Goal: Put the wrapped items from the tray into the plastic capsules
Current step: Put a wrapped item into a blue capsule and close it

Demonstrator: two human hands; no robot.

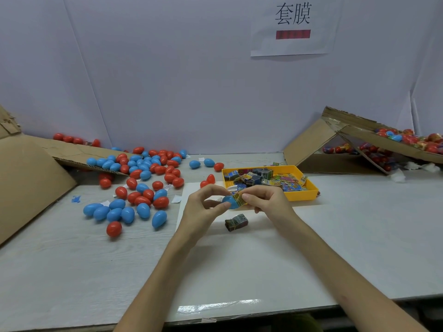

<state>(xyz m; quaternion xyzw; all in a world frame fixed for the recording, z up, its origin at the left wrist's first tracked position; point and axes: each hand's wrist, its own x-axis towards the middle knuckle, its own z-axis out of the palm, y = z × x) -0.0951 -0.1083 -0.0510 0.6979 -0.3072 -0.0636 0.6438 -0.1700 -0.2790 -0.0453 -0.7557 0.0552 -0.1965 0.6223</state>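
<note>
My left hand [206,207] holds a blue capsule half [229,202] between thumb and fingers, just above the table. My right hand [263,200] pinches a yellow printed wrapped item [239,198] and presses it against the capsule's open side. The yellow tray [304,196] with several wrapped items stands just behind my right hand. Another dark wrapped item [236,222] lies on the table right below my hands. Several loose blue and red capsules [141,185] are spread over the left of the table.
A torn cardboard sheet [31,178] slopes at the far left. A tipped cardboard box [354,149] at the back right holds wrapped red and blue capsules. A white sheet [239,259] covers the table under my arms. A plastic strip [215,306] lies near the front edge.
</note>
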